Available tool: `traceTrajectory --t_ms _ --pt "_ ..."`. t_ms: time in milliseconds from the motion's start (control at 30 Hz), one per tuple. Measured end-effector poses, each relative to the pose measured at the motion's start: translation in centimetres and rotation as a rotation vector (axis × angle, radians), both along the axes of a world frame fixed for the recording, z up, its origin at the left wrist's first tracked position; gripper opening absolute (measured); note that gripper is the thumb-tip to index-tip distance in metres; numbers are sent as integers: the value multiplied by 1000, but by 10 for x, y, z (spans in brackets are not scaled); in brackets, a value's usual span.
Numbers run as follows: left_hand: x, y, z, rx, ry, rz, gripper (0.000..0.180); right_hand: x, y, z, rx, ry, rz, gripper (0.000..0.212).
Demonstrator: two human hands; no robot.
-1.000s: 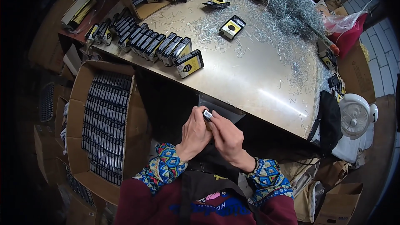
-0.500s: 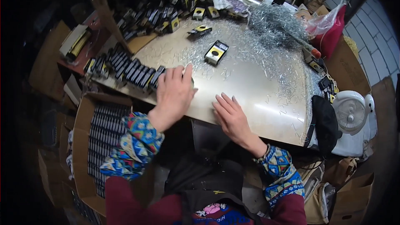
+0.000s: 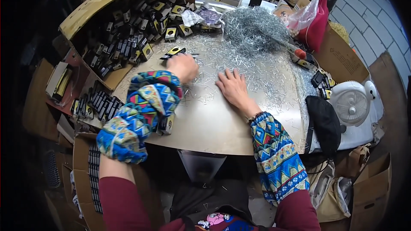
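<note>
My left hand point(image 3: 183, 67) is over the tabletop, its fingers curled downward and closed. Whatever it grips is hidden beneath the palm. Just beyond it, a small black-and-yellow box point(image 3: 174, 52) lies tilted among loose metal pins, close to my knuckles. My right hand point(image 3: 233, 87) rests on the table with fingers spread, open and holding nothing. A large heap of thin silvery pins point(image 3: 254, 30) lies beyond it. Along the left table edge stands a row of small black boxes point(image 3: 100, 105), partly covered by my left sleeve. One more box point(image 3: 167, 125) shows beside that sleeve.
A cardboard-walled bin point(image 3: 81, 19) at the far left holds a pile of similar boxes. Below the table's left edge is a carton point(image 3: 81, 175) packed with dark boxes. A white fan point(image 3: 352, 102) and a black pouch point(image 3: 323, 122) sit at right. A red-handled tool point(image 3: 299, 54) lies by the pins.
My left hand has left the row of boxes and reached farther across the table. My right hand has advanced from the near edge. The single box lying mid-table is now out of sight.
</note>
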State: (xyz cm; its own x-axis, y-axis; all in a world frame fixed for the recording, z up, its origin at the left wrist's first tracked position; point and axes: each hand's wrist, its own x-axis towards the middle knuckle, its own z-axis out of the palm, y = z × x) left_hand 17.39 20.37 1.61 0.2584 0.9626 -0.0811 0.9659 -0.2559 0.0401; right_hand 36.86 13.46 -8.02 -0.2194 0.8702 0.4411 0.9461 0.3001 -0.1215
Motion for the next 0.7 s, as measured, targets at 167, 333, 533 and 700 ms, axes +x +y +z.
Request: traceTrajectory --t_ms 167,333,533,700 --pt "-55 -26 40 -14 -250 85 35 -5 -56 12 -205 -7 147 36" --pt "-70 -90 52 -326 -1177 164 37 15 -64 4 -160 196 147 39" --pt "-77 -171 15 -492 -1835 247 25 -51 -52 4 -206 21 297 44" --pt "-123 -264 -40 -638 -2072 528 27 -26 -68 3 -176 377 423 29"
